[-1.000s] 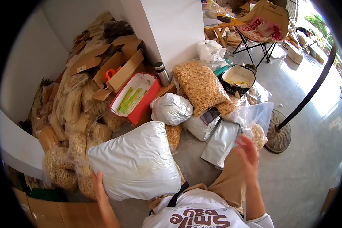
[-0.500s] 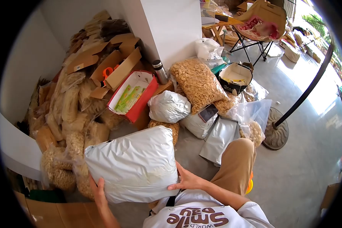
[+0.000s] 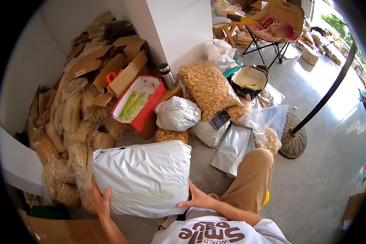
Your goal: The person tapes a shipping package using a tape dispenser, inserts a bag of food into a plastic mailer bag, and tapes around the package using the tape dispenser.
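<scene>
A large, full silver-white plastic package [image 3: 144, 179] is held over my lap between both hands. My left hand [image 3: 101, 197] grips its lower left side, thumb on the front face and the other fingers partly hidden behind it. On the opposite side, my right hand [image 3: 197, 198] grips the lower right edge with the thumb in front. Beyond the package lie a smaller silver-white bundle [image 3: 177, 114] and another white bag [image 3: 209, 133] with a phone [image 3: 219, 120] on top. A flat silver bag [image 3: 232, 149] rests beside my raised knee.
Clear bags of dried goods [image 3: 79, 134] are heaped at left, with an open carton [image 3: 128, 75] and a red box [image 3: 150, 110]. A thermos [image 3: 166, 76] stands near the pillar. A round metal base [image 3: 293, 140] with a pole and a folding chair [image 3: 290, 20] are at right.
My right hand has come from above my knee to the package's right side. The package has been tipped more upright and now sits slightly lower. My left hand has stayed on it.
</scene>
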